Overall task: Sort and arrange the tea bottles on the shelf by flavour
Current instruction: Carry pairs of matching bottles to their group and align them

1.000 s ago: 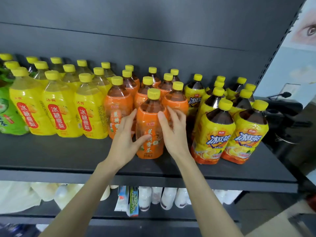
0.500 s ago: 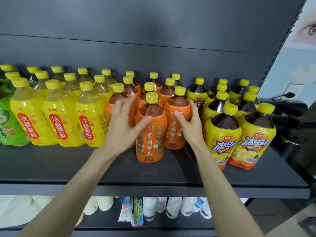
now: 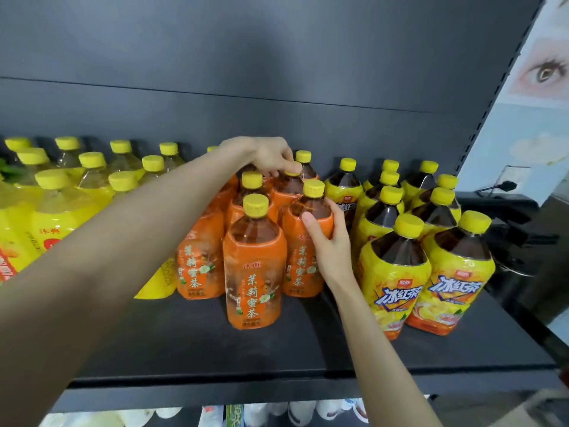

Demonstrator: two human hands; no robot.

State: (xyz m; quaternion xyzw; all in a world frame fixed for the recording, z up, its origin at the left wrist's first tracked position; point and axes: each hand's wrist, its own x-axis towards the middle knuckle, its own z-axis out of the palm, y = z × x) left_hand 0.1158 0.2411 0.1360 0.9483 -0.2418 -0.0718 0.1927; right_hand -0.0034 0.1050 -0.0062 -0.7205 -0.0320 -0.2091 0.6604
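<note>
Tidying: square up the orange block; you should nudge each bottle by its shoulder, not its cap, so none topples.
Front bottle: the orange-labelled plastic tea bottle with a yellow cap stands alone, nearest you on the dark metal shelf, untouched.
Right hand: your right hand is half-curled, thumb and fingers wrapped round the shoulder of the orange bottle behind it.
Left hand: your left hand reaches farthest, fingertips pinched onto a rear bottle's cap.
Neighbours: yellow-labelled iced-tea bottles wait to the right.

Left hand atop rear orange bottle, right hand gripping another
</note>
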